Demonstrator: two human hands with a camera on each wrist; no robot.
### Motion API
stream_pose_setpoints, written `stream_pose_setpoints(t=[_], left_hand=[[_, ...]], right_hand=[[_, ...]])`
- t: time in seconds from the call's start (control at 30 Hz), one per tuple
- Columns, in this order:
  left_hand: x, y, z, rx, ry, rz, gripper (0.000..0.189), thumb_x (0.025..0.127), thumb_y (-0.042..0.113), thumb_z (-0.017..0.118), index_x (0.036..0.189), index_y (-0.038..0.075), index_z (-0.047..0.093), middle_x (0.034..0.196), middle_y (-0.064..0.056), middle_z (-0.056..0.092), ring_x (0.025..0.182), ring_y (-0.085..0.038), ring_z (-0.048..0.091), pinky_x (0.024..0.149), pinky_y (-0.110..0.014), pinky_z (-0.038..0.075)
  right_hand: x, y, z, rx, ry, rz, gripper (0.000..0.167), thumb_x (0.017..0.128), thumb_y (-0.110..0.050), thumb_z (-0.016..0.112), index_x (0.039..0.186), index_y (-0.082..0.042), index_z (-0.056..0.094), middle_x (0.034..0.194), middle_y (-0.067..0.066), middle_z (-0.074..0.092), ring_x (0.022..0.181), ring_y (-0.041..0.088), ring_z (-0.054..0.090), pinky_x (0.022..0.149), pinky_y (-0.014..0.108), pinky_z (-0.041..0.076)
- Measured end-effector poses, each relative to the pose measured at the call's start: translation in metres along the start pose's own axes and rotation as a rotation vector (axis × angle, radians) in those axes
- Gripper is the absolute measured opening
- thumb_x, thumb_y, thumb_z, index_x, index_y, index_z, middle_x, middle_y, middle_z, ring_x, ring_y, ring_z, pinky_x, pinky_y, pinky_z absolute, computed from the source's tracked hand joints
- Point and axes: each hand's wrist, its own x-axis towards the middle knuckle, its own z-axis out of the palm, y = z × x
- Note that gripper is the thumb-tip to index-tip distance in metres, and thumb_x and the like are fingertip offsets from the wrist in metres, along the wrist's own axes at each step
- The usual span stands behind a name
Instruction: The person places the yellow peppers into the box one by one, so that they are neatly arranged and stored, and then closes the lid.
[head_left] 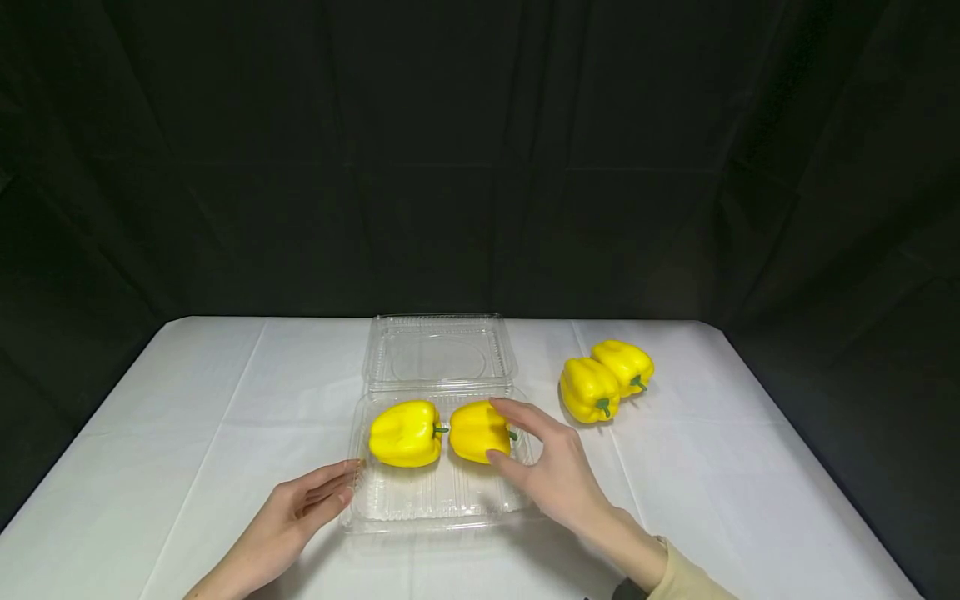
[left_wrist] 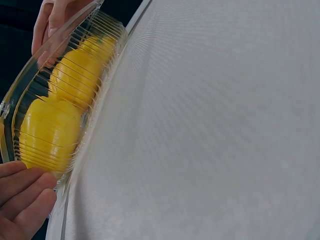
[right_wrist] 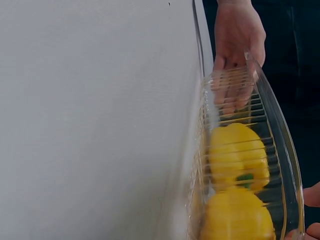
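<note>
A clear plastic clamshell container (head_left: 442,500) lies on the table with two yellow bell peppers in its base. My right hand (head_left: 551,467) reaches in from the right, its thumb and fingertips at opposite sides of the right-hand bell pepper (head_left: 474,432). Just left of it lies the other bell pepper (head_left: 405,435), green stem pointing right. At the container's left side, my left hand (head_left: 288,517) rests its fairly straight fingers against the wall. Through the ribbed side, the left wrist view shows the nearer pepper (left_wrist: 49,132) close to those fingers.
The container's lid (head_left: 438,354) is folded back, away from me. Right of the container, two more yellow bell peppers sit side by side, one nearer (head_left: 588,390) and one farther (head_left: 621,365). A white cloth (head_left: 727,483) covers the table; a black curtain (head_left: 450,167) hangs behind.
</note>
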Motion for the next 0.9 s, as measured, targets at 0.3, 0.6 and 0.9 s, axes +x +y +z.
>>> stream_pose_setpoints(t=[0.3, 0.6, 0.9], left_hand=[[0.000, -0.001, 0.000, -0.005, -0.005, 0.008, 0.045, 0.103, 0.025, 0.057, 0.141, 0.000, 0.054, 0.143, -0.018, 0.056, 0.130, -0.033, 0.056, 0.095, -0.013, 0.045], [0.000, 0.000, 0.000, -0.003, -0.008, 0.005, 0.046, 0.103, 0.026, 0.057, 0.140, -0.001, 0.053, 0.143, -0.019, 0.055, 0.130, -0.033, 0.055, 0.095, -0.012, 0.045], [0.000, -0.001, 0.000, 0.001, -0.005, 0.017, 0.045, 0.103, 0.025, 0.057, 0.140, 0.000, 0.054, 0.143, -0.018, 0.056, 0.128, -0.030, 0.057, 0.095, -0.013, 0.046]], right_hand=[[-0.003, 0.006, -0.007, -0.001, 0.015, 0.011, 0.061, 0.078, -0.006, 0.084, 0.134, -0.013, 0.063, 0.135, 0.000, 0.064, 0.117, 0.029, 0.065, 0.101, 0.048, 0.051], [-0.006, 0.011, -0.014, 0.011, 0.032, 0.056, 0.059, 0.080, -0.009, 0.083, 0.134, -0.015, 0.062, 0.136, -0.001, 0.064, 0.118, 0.032, 0.065, 0.103, 0.052, 0.048], [-0.008, 0.019, -0.022, -0.032, 0.071, 0.069, 0.057, 0.080, -0.012, 0.085, 0.132, -0.016, 0.064, 0.131, -0.002, 0.067, 0.114, 0.030, 0.067, 0.102, 0.048, 0.050]])
